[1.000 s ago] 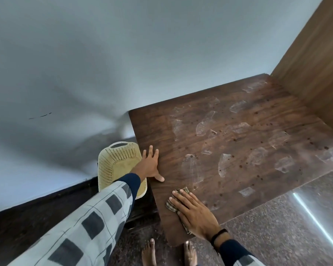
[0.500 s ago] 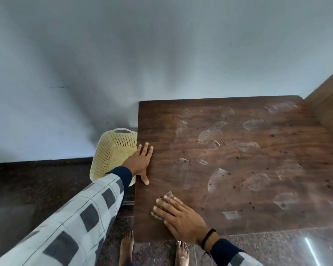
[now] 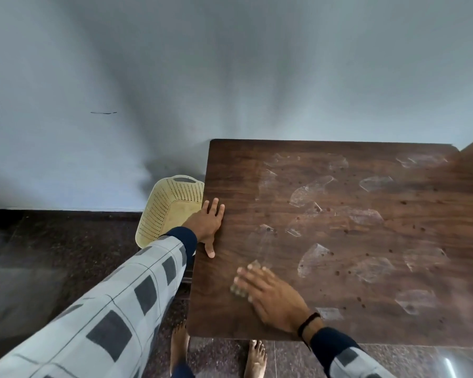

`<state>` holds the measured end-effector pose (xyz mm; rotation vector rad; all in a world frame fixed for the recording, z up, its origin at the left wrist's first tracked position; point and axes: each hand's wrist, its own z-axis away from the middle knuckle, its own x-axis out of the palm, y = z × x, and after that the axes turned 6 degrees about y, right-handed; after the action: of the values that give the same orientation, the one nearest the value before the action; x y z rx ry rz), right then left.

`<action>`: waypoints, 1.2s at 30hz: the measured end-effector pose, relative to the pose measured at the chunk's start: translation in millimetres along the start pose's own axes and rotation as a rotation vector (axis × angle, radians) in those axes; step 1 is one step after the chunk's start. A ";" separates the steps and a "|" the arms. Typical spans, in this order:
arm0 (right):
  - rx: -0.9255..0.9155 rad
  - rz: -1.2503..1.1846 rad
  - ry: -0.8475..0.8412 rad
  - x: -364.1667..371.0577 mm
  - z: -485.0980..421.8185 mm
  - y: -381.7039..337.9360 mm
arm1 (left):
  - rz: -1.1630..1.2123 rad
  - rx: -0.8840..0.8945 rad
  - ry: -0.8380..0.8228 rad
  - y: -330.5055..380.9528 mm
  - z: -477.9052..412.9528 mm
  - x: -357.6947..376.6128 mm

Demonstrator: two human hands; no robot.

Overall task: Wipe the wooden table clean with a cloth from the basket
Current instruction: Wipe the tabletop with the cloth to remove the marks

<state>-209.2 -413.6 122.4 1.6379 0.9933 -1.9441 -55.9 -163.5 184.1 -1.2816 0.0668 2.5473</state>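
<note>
Head view: the right hand (image 3: pixel 271 298) lies flat with fingers spread, pressing the cloth (image 3: pixel 253 268) onto the wooden table (image 3: pixel 366 227) near its front left corner; only a blurred edge of cloth shows past the fingertips. The left hand (image 3: pixel 208 222) rests open, palm down, on the table's left edge. Pale smears and dark specks cover the tabletop. Just beside that edge, the cream perforated basket (image 3: pixel 164 211) stands tilted on the dark floor (image 3: pixel 66 241), near the wall (image 3: pixel 230 64).
</note>
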 end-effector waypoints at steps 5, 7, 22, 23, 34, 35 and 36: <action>0.357 -0.120 0.144 11.0 -21.9 -30.6 | 0.018 0.023 0.014 -6.1 3.8 0.3; 0.150 -0.096 0.083 18.5 -6.3 -45.0 | 0.015 0.020 0.011 -5.1 4.7 -0.2; -0.018 -0.061 0.011 3.1 -7.1 -6.5 | 0.060 0.000 -0.013 -2.7 -2.4 4.0; -0.096 -0.040 -0.024 0.5 -6.4 2.5 | 0.057 -0.007 -0.016 -1.6 -2.8 4.0; 0.038 -0.064 0.052 2.8 -11.2 -8.9 | 0.053 -0.006 0.000 -3.0 -4.5 5.2; -0.020 -0.045 0.033 1.0 -8.2 -1.1 | 0.053 -0.005 0.001 -3.3 -4.9 5.5; -0.060 -0.020 0.020 -0.9 -10.8 9.7 | 0.052 -0.006 0.003 -3.1 -5.1 5.7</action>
<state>-194.9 -412.2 120.1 1.6237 1.0691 -1.8955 -54.3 -160.0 176.7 -1.3019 0.0948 2.5913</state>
